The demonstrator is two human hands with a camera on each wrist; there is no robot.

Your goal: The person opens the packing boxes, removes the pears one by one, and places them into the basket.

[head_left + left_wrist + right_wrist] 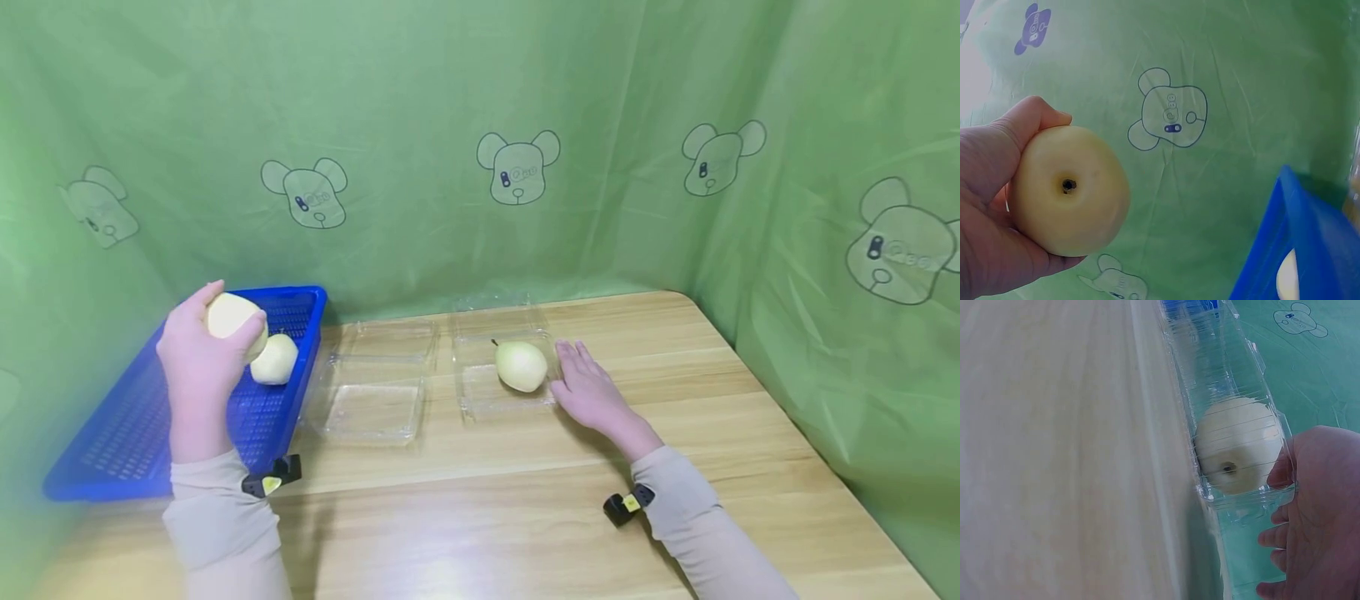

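My left hand [201, 354] grips a pale yellow pear [1069, 187], raised over the blue plastic basket [258, 429]. In the left wrist view the thumb and fingers curve round its sides, and its dark blossom end faces the camera. Another pear [274, 360] lies in the basket, just beyond the held one. On the table, a clear plastic clamshell box [480, 404] with its lid folded back has one pear [521, 367] in it, stem pointing left. My right hand [588, 387] touches the right side of that box, fingers extended and thumb at its rim [1291, 487].
A second clear clamshell box [371, 417], lid back, stands between the basket and the box with the pear. The wooden table [480, 517] runs back to a green curtain [420, 242] printed with bear heads, which also encloses both sides.
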